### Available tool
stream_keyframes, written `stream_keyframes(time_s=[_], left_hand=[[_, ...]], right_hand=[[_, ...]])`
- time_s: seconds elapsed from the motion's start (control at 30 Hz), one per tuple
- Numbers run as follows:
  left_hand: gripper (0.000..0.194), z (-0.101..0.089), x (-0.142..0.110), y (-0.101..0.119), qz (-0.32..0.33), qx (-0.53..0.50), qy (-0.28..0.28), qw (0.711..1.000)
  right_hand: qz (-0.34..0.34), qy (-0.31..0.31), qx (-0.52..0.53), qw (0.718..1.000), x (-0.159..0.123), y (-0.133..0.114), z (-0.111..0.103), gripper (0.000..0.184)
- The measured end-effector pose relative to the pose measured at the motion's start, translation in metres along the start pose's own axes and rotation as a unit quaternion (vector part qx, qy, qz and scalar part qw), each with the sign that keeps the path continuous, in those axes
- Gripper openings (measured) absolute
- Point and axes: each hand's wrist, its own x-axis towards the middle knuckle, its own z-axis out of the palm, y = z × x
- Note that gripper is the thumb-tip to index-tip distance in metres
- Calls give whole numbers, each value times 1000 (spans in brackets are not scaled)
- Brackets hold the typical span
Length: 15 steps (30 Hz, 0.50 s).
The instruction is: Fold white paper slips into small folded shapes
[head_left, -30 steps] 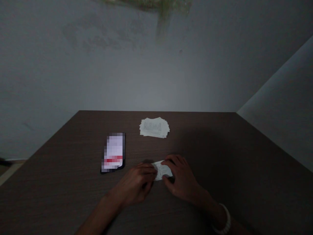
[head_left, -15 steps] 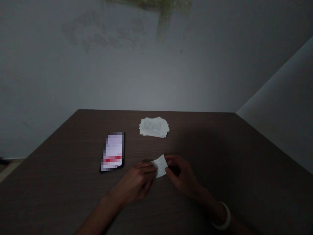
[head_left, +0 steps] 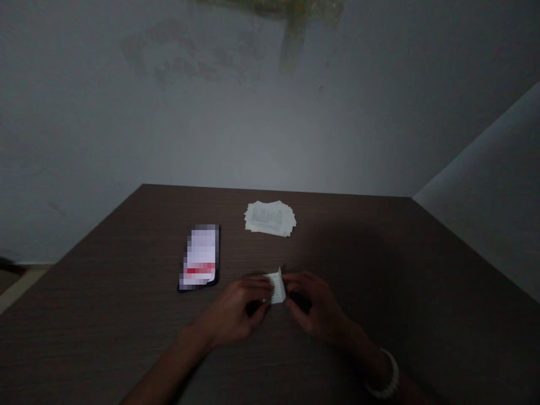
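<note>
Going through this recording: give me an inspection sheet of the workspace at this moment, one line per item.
Surface: dark brown wood-grain table, dimly lit.
Items in use: small curled white paper slip, held between both hands; stack of white printed paper slips lies loosely farther ahead, untouched.
Clutter: black-edged smartphone, screen pixelated, lying flat left of the hands.
Hands: bare left hand and bare right hand pinch the slip from either side; white bracelet on the right wrist.
Cables: nothing seen.
Surroundings: grey wall with a greenish stain at the top.
</note>
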Motion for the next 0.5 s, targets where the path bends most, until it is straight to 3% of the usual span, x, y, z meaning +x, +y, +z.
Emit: stream_keyframes(time_s=[0.2,0.4,0.5], left_hand=[[22,7,-2,-14,-5,-22,44,999],[9,12,-2,-18,-35,-16,67,997],[24,14,-4,-17,-92,-18,103,990]], right_hand=[[-12,20,-26,999,0,3,5,32],[-5,17,-40,999,-1,10,10,21],[1,17,-43,999,-1,10,11,21]])
